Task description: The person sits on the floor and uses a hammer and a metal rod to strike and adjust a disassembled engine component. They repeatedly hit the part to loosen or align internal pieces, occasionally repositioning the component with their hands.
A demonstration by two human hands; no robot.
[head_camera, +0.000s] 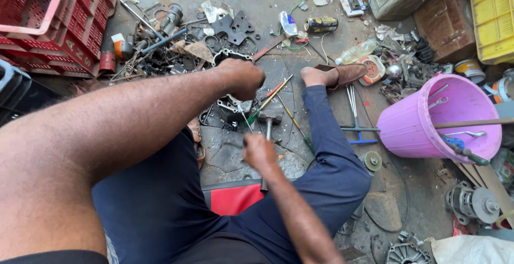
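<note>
My right hand point(258, 151) grips the handle of a hammer point(269, 118), whose steel head sits just above a grey metal engine part point(235, 105) on the stone floor. My left hand point(243, 78) is closed over the top of that metal part, pressing it down. Screwdrivers point(278, 90) with red and yellow handles lie just right of the part. My legs in dark blue trousers stretch out on both sides, and my right foot rests on a brown sandal point(348, 73).
A pink bucket point(412, 130) with wrenches lies on its side at the right. Red crates point(53, 23) stand at the upper left, beside a heap of dark metal scrap point(176, 44). A can point(321, 24) and plastic bottle point(356, 52) lie beyond. A blue T-wrench point(356, 127) lies by my leg.
</note>
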